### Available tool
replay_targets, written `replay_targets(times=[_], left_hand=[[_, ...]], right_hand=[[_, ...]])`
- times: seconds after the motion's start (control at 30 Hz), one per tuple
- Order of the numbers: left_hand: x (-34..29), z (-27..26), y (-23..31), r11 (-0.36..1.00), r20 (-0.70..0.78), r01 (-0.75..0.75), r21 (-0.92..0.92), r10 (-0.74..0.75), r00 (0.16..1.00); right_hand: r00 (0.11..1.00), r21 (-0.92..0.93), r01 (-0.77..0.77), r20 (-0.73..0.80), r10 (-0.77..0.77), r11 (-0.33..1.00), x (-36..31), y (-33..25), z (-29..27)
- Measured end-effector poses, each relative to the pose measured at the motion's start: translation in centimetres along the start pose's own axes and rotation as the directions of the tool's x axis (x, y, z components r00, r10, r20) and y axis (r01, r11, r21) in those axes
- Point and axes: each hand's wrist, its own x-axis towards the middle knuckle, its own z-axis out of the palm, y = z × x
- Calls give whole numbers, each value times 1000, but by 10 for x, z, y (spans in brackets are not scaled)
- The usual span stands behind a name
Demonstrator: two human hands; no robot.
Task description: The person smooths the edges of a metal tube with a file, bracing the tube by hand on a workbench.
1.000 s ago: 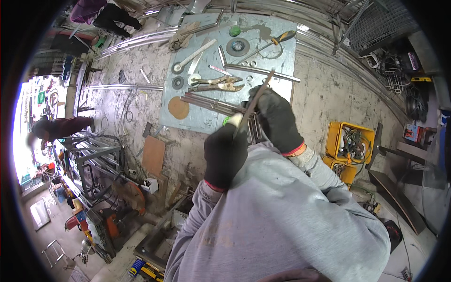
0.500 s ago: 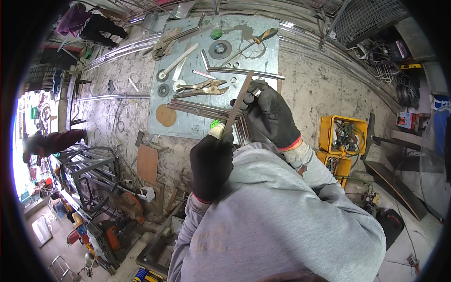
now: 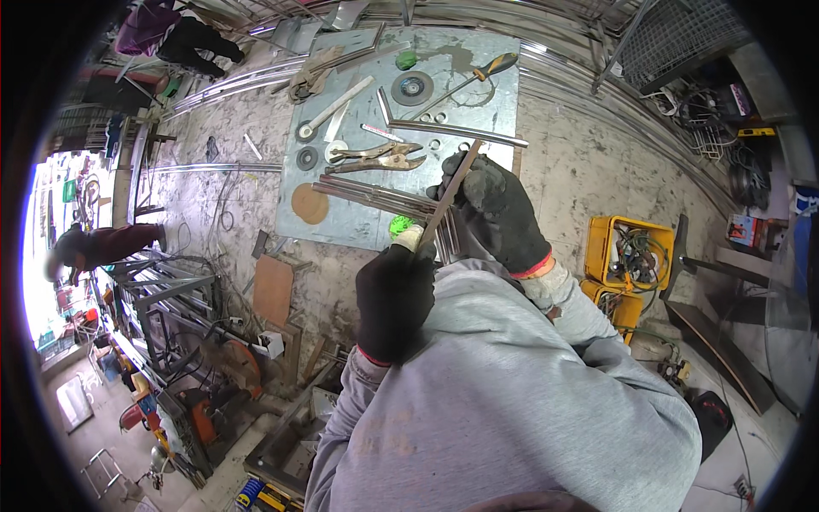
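My left hand (image 3: 395, 294), in a black glove, is closed around the lower end of a long, flat, file-like metal bar (image 3: 454, 189), which slants up to the right. A pale piece with bright green (image 3: 399, 225) shows at the thumb. My right hand (image 3: 503, 205), also gloved, has its fingers curled close behind the bar's upper part; what they hold is hidden. Beneath the hands, several thin metal tubes (image 3: 375, 194) lie on the metal-topped table (image 3: 341, 222). Locking pliers (image 3: 380, 157), small rings (image 3: 435, 144) and a bent metal tube (image 3: 461, 130) are just beyond.
Farther up the table lie a screwdriver (image 3: 469, 84), a grinding disc (image 3: 412, 89), brown round discs (image 3: 309, 204) and a cloth (image 3: 316, 77). Yellow crates (image 3: 601, 247) with cables stand right. Metal frames (image 3: 175, 294) fill the left. Another person (image 3: 111, 245) is at far left, another (image 3: 183, 38) at upper left.
The view has shifted slightly, so the table sits a little farther right. A shiny bit seen at my right fingertips is now hidden; the bar stays in my left hand.
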Motion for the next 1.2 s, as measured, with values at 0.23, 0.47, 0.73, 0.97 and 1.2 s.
replay_targets(times=[0.23, 0.47, 0.73, 0.97, 1.2], left_hand=[[12, 5, 5, 975, -82, 134, -177, -150, 985], [4, -3, -1, 985, -49, -122, 122, 129, 990], [11, -5, 3, 983, -123, 79, -164, -100, 987], [5, 6, -12, 997, -155, 38, -71, -49, 987], [5, -10, -7, 989, -39, -84, 123, 89, 995]], right_hand=[[999, -139, -45, -13, 43, 989, -5, 12, 10], [996, -101, -68, -59, 62, 993, -11, 22, 10], [999, -361, 21, 45, -5, 932, -4, 17, 11], [996, 3, 2, -93, -2, 1000, -2, 14, 25], [996, -88, 88, -7, -89, 992, 4, 3, 14]])
